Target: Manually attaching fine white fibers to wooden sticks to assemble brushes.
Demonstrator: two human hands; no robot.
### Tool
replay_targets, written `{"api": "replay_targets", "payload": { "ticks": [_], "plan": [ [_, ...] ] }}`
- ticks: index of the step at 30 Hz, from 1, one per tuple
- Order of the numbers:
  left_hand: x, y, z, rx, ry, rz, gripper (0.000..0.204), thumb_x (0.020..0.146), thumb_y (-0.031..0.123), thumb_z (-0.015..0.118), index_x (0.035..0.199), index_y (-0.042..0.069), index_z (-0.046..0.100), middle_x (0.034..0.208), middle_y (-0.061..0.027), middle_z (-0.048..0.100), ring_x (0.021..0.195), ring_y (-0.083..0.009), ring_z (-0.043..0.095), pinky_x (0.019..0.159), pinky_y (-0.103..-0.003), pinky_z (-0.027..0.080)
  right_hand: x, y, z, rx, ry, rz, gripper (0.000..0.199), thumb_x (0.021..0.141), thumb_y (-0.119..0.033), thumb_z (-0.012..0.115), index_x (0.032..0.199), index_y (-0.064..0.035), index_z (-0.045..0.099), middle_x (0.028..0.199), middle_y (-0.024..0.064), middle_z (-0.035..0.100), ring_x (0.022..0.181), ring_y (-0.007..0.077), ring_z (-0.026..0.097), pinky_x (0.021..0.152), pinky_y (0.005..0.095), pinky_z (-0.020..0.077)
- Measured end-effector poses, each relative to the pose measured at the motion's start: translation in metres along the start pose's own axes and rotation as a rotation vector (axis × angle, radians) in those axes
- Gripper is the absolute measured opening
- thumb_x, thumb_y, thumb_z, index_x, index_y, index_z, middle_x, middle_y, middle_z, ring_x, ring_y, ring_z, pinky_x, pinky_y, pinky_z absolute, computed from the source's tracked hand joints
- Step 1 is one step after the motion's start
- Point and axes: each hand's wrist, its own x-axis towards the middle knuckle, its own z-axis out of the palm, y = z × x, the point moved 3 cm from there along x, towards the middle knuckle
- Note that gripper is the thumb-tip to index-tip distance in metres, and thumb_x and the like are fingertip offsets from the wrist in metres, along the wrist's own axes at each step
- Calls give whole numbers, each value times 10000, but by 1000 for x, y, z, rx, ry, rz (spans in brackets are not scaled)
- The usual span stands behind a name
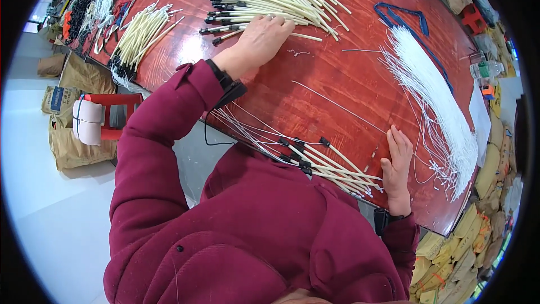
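Maroon coat [253, 225] fronts a red table [332, 73] bearing rods [287, 8], sacks [455, 259] alongside.

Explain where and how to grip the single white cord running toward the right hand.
Probably pinch the white cord mid-length, bringing the right hand down from above: it lies thin and nearly straight on the red table, its middle uncovered.

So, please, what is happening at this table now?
A person's left hand rests on a pile of cream sticks with black ends. The right hand is by one end of a thin white strand on the red table. A smaller group of sticks lies near the person, a white bundle at right.
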Motion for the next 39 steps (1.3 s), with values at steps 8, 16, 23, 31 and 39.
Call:
{"api": "replay_targets", "payload": {
  "ticks": [8, 16, 23, 31, 39],
  "plan": [
    [-60, 8, -42, -483, -51, -200, 156, 938, 65, 636, 1082, 8, 654, 964, -169, 634, 857, -369, 656, 737, -402, 513, 12, 17, 3, 18, 32, -23, 760, 1053, -611, 345, 1464, 5, 515, 1553, 154, 464, 1404, 353, 408, 1183, 465, 277],
    [-102, 0, -40, -471, -167, -276, 113, 933, 78, 641, 1022, 14, 667, 961, -171, 658, 895, -403, 643, 759, -442, 514, 12, 21, 5, 41, 71, -25, 777, 1022, -642, 409, 1433, 3, 549, 1520, 130, 501, 1365, 353, 442, 1156, 467, 320],
    [-91, 12, -28, -509, -191, -217, 94, 930, 71, 640, 1000, 19, 677, 941, -151, 655, 887, -381, 655, 753, -429, 516, 11, 18, 15, 50, 38, 0, 780, 1020, -634, 432, 1464, 2, 518, 1543, 153, 476, 1391, 340, 424, 1170, 452, 299],
    [-85, 16, -26, -511, -188, -219, 91, 934, 76, 640, 999, 23, 677, 944, -146, 655, 886, -376, 659, 756, -418, 521, 14, 24, 11, 12, 44, -3, 762, 1010, -612, 482, 1454, 6, 524, 1534, 146, 486, 1385, 336, 435, 1165, 451, 312],
    [-83, 19, -26, -518, -184, -217, 94, 938, 67, 632, 1005, 18, 677, 949, -146, 657, 882, -376, 658, 759, -413, 522, 15, 23, 12, 3, 50, -2, 752, 1004, -595, 512, 1452, 9, 524, 1529, 145, 490, 1385, 338, 435, 1163, 450, 316]
  ]
}}
